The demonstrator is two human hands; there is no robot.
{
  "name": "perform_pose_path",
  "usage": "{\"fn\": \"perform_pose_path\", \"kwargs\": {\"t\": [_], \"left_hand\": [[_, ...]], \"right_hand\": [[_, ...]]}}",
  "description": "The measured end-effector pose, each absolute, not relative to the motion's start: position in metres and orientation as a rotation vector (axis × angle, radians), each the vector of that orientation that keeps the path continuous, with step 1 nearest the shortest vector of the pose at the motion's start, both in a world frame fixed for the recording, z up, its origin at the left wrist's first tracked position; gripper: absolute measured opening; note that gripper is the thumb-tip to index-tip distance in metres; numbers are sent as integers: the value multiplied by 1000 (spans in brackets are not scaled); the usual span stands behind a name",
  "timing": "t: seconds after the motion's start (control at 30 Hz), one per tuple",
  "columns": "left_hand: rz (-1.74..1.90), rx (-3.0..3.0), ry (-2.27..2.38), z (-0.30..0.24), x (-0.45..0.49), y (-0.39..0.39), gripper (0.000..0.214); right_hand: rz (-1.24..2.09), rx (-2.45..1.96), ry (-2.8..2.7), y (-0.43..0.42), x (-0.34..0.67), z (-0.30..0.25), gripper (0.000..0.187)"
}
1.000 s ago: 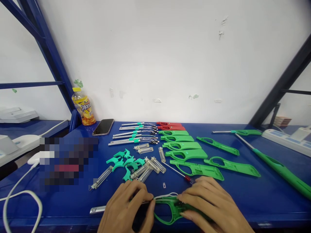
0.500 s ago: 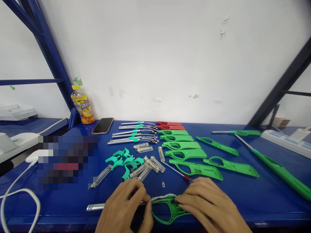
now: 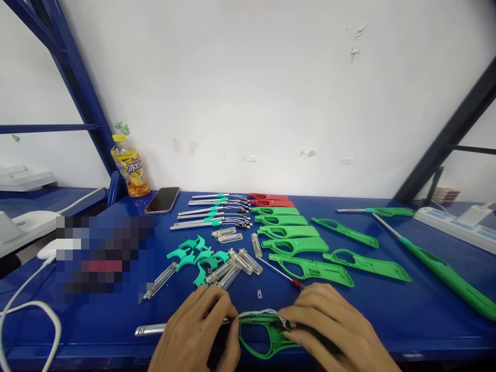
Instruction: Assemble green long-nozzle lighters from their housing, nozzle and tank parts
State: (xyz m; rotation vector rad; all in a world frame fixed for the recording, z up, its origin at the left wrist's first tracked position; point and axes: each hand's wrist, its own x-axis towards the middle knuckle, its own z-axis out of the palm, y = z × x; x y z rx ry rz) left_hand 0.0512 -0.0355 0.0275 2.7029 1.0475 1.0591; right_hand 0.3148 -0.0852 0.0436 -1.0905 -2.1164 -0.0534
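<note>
My left hand (image 3: pixel 196 330) pinches the silver metal tube (image 3: pixel 151 329) of a utility lighter where it meets an open green handle half (image 3: pixel 258 351). The tube points left, low over the table's front edge. My right hand (image 3: pixel 337 325) covers the handle's right end, its thumb and fingertips closed on a small black igniter (image 3: pixel 284 324) at the handle's middle. A white wire (image 3: pixel 259 312) runs along the handle's upper edge between both hands. Beyond my fingers lie a small pale clip (image 3: pixel 259 294) and a screwdriver with a red collar (image 3: pixel 296 283).
Clear fuel tanks (image 3: pixel 230 276) and teal triggers (image 3: pixel 188 256) lie ahead. Behind are several tube assemblies (image 3: pixel 209 223), green handle halves (image 3: pixel 294 245) and red ones (image 3: pixel 269 203). Finished-looking lighters (image 3: pixel 445 274) lie right. A phone (image 3: pixel 163 200) and bottle (image 3: pixel 132 168) stand back left.
My right thumb and fingertips have shifted slightly, and the black igniter with its wire now shows more clearly. The left hand keeps its hold on the tube. The view has shifted a little.
</note>
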Motion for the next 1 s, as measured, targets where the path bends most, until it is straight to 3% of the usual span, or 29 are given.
{"fn": "perform_pose_path", "kwargs": {"t": [0.27,1.0], "left_hand": [[1030,2679,990,36,50,-34,18],[1103,2721,1035,35,48,-35,15]], "right_hand": [[71,-1063,-2118,-85,317,42,24],[81,-1009,-2049,-88,312,42,15]]}}
